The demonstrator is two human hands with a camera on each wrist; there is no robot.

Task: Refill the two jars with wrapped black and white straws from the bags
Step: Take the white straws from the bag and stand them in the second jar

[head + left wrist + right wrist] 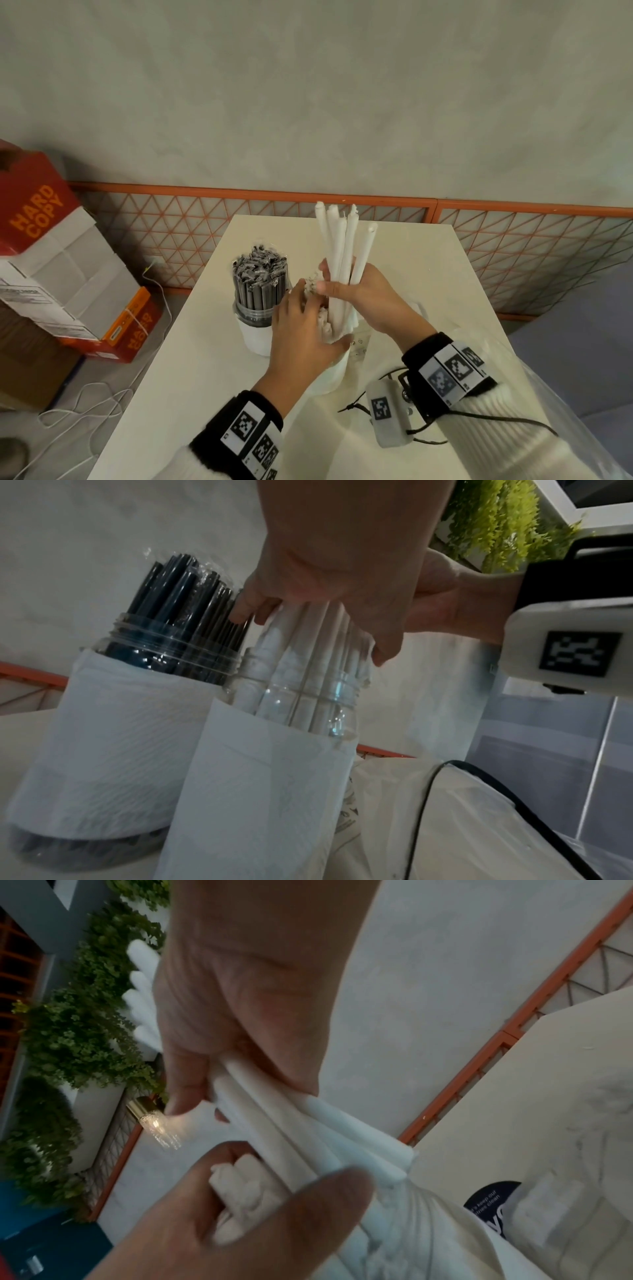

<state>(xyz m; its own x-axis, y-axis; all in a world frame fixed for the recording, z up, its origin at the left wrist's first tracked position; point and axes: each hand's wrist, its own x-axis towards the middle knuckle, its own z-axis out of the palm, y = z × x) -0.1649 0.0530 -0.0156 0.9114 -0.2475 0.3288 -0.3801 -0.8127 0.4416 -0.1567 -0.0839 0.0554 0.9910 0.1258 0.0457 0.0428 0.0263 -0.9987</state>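
Two paper-wrapped clear jars stand on the white table (428, 274). The left jar (255, 329) (113, 739) is packed with wrapped black straws (260, 277) (185, 596). The right jar (334, 371) (270, 772) holds white straws (298, 674). My right hand (342, 284) (219, 1053) grips a bundle of longer white wrapped straws (342, 240) (308, 1131), upright, with its lower ends at the jar's mouth. My left hand (308, 318) (318, 610) (246, 1218) curls over that mouth, with fingers and thumb round the straws standing inside.
A clear plastic bag (555, 394) lies at the table's right front, and a printed bag (493, 1207) lies behind the jars. Red and white cardboard boxes (51, 267) are stacked on the floor to the left. An orange mesh fence (205, 219) runs behind the table. A white cable (85, 404) lies on the floor.
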